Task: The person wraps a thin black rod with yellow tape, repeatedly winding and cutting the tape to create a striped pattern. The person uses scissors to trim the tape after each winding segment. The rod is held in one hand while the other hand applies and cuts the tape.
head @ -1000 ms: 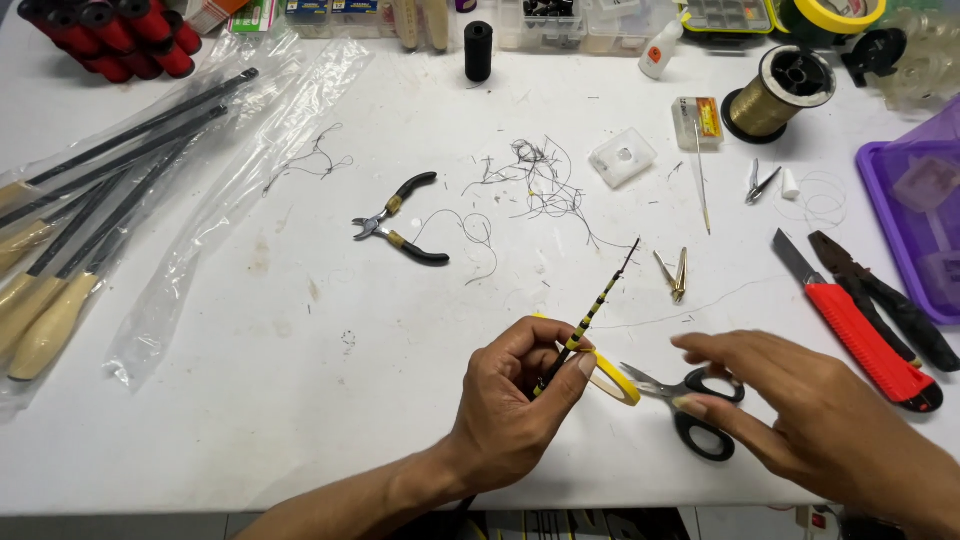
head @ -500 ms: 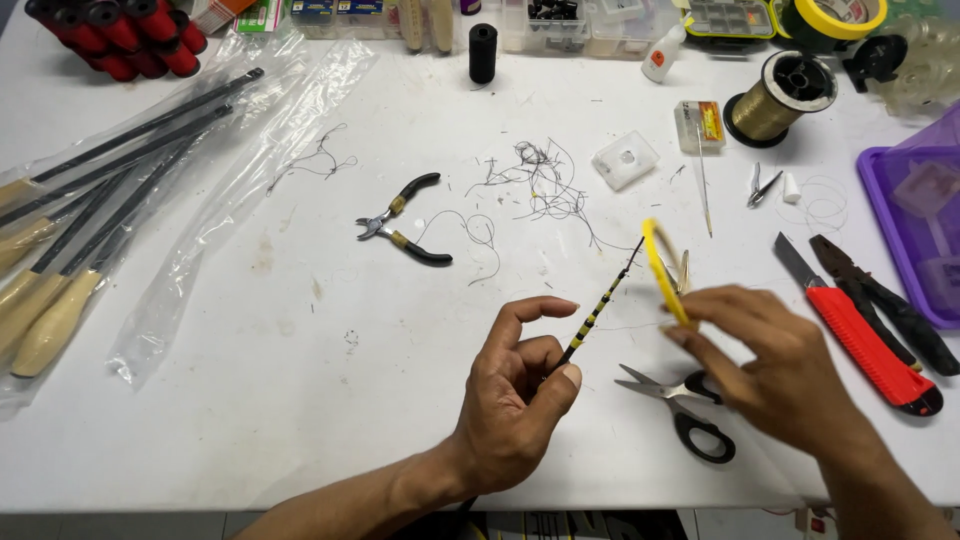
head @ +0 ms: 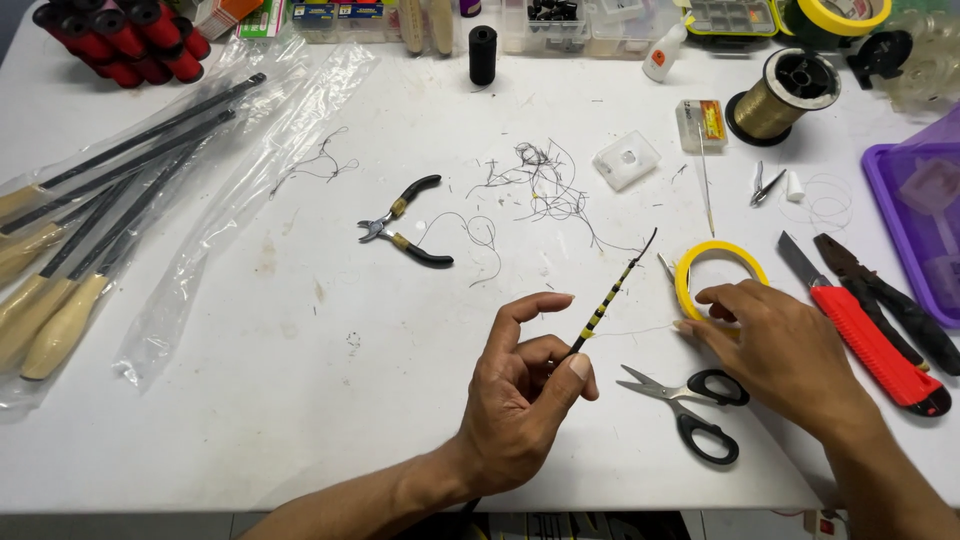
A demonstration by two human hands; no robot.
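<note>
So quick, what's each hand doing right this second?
Left hand: pinching the thin black rod with yellow bands between thumb and fingers.
Right hand: fingers resting on the yellow tape ring, not clearly gripping it.

The scene is brightly and evenly lit from overhead, and the white tabletop [head: 300, 400] is rendered almost without tone. Shadows are soft and short: a faint one is cast beneath the left hand [head: 525, 400], and another under the black-handled steel scissors [head: 690, 405]. Pale glare is reflected off the clear crinkled plastic sleeves [head: 250, 170] at the left. Focus is held sharply across the centre, with no motion blur on the right hand [head: 780, 345]. Wide-angle bending is seen at the edges, where the translucent purple plastic box [head: 925, 220] is stretched and slightly softened.
</note>
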